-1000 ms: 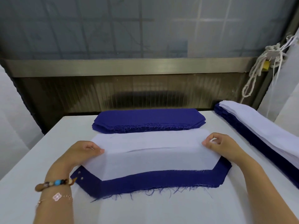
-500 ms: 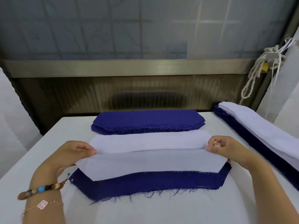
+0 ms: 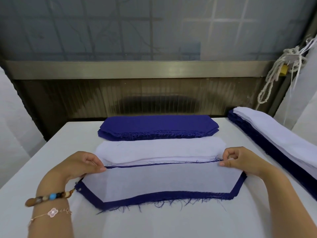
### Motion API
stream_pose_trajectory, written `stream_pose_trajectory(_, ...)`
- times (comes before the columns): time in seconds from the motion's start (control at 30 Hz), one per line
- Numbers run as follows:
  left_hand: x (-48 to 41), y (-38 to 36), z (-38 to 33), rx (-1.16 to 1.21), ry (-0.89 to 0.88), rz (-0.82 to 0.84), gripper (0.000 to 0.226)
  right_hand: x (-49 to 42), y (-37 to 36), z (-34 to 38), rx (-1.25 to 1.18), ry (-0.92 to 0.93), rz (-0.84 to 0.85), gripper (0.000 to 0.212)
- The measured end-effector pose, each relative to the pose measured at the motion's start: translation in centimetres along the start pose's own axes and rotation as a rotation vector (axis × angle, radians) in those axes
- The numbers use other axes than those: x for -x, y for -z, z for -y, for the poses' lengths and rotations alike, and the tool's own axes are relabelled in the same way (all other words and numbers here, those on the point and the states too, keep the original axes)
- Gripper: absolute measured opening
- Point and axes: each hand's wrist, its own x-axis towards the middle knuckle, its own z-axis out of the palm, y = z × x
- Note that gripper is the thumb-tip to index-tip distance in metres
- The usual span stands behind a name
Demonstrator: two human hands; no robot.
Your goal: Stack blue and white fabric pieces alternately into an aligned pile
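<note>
A thin white fabric piece (image 3: 161, 181) lies on a blue fabric piece (image 3: 159, 198) whose frayed edge shows along the front and sides. My left hand (image 3: 80, 166) pinches the white piece's far left corner. My right hand (image 3: 240, 160) pinches its far right corner. A narrow blue line shows along the far edge between my hands. Just behind lies a stack of white pieces (image 3: 159, 149), and behind that a stack of blue pieces (image 3: 159, 126).
The white table (image 3: 34, 162) holds a long pile of white over blue fabric (image 3: 277, 140) along its right side. A metal rail and ribbed panel close off the back. White cords (image 3: 277, 74) hang at the back right.
Both hands have drawn the white piece toward me off the white stack and lowered it onto the blue piece; its far edge now nearly meets the blue far edge.
</note>
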Motion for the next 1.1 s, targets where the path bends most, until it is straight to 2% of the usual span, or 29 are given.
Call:
stream_pose_trajectory(0.2, 0.3, -0.1, -0.2, -0.069, 0.021, 0.023, 0.019, -0.1, 0.1, -0.3, 0.064, 0.005, 0.008, 0.026)
stream_pose_trajectory(0.37, 0.4, -0.1, -0.3, -0.140, 0.026, 0.058, 0.023, -0.1, 0.0, -0.5, 0.143, 0.049, -0.042, 0.037)
stream_pose_trajectory(0.5, 0.1, -0.1, -0.1, -0.135, 0.030, 0.017, 0.024, -0.1, 0.0, -0.5, 0.139, 0.058, -0.035, 0.040)
stream_pose_trajectory(0.63, -0.5, -0.4, 0.2, -0.094, 0.046, -0.046, 0.023, -0.1, 0.0, -0.5, 0.145, 0.052, -0.030, 0.032)
stream_pose_trajectory(0.73, -1.0, -0.4, 0.5, -0.102, 0.063, -0.216, 0.022, -0.3, -0.2, -0.4, 0.097, 0.074, -0.102, 0.020)
stream_pose_trajectory(0.83, -1.5, -0.2, 0.6, -0.119, -0.026, -0.588, 0.018, -0.9, -1.0, 0.1, 0.052, 0.163, -0.297, 0.015)
stream_pose_trajectory(0.9, -1.6, -0.6, 0.3, -0.075, -0.146, -0.785, 0.010, -1.2, -1.7, 0.6, 0.110, 0.224, -0.423, 0.011)
stream_pose_trajectory(1.0, -2.1, -2.2, -0.9, -0.015, -0.343, -0.817, 0.002, -1.6, -2.8, 1.2, 0.215, 0.276, -0.501, 0.008)
stream_pose_trajectory(1.1, -3.3, -4.3, -1.7, -0.067, -0.401, -0.765, 0.011, -2.0, -3.5, 1.3, 0.269, 0.283, -0.516, 0.007)
